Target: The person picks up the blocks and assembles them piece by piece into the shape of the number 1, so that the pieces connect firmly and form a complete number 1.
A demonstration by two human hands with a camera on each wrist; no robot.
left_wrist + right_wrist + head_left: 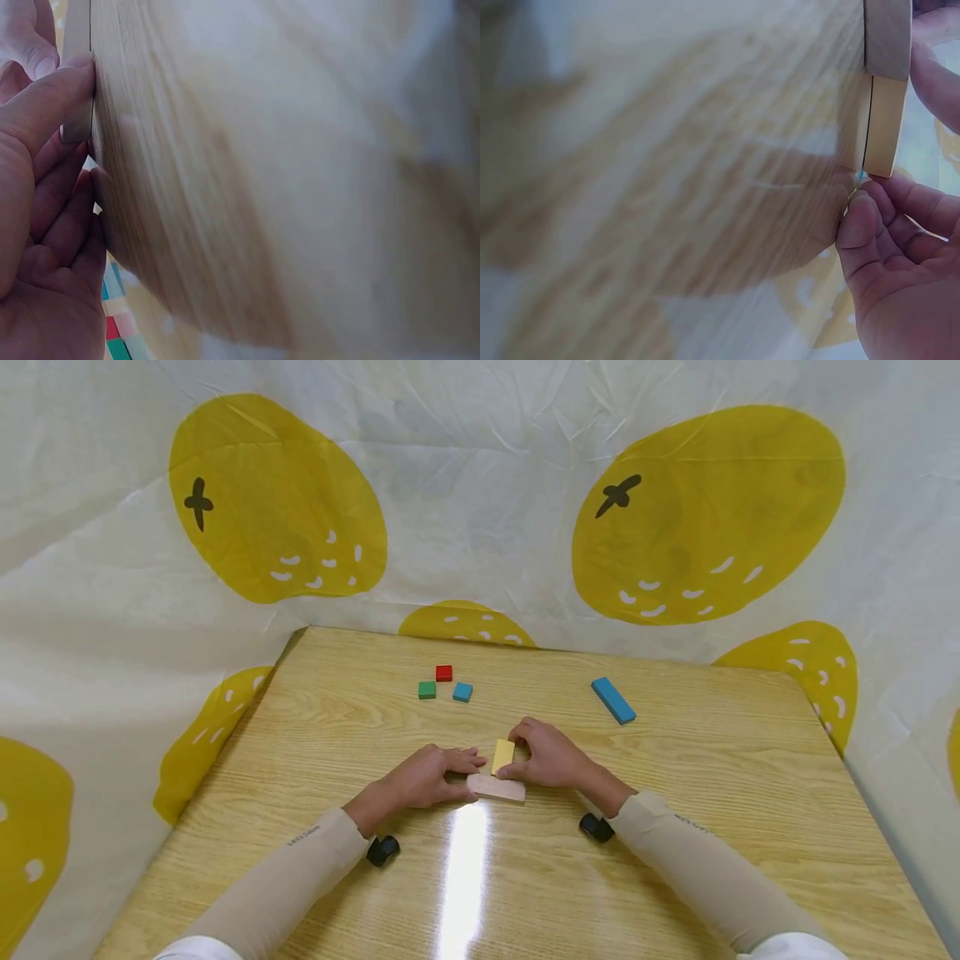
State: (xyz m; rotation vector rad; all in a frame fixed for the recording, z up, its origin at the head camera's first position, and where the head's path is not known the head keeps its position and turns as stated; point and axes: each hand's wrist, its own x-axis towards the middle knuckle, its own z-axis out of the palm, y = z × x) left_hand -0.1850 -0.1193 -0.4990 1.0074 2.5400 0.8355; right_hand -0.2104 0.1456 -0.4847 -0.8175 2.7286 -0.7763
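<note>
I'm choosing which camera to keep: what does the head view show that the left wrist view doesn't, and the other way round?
Only head: the long blue block and the beige arm sleeves.
Only left wrist: the palm side of the left hand.
Both: parts of the left hand and right hand, the pale wooden block, small red block, small green block and wooden tabletop.
The yellow block is plain from the head, uncertain from the left wrist.

Across the table (345, 710), the near block (497, 788) has the left hand (431, 777) at its left end; the middle block (503, 755) sits just behind, right hand (551, 756) at its right. Farther back, three blocks (462, 692) cluster left of a lone block (613, 700).
</note>
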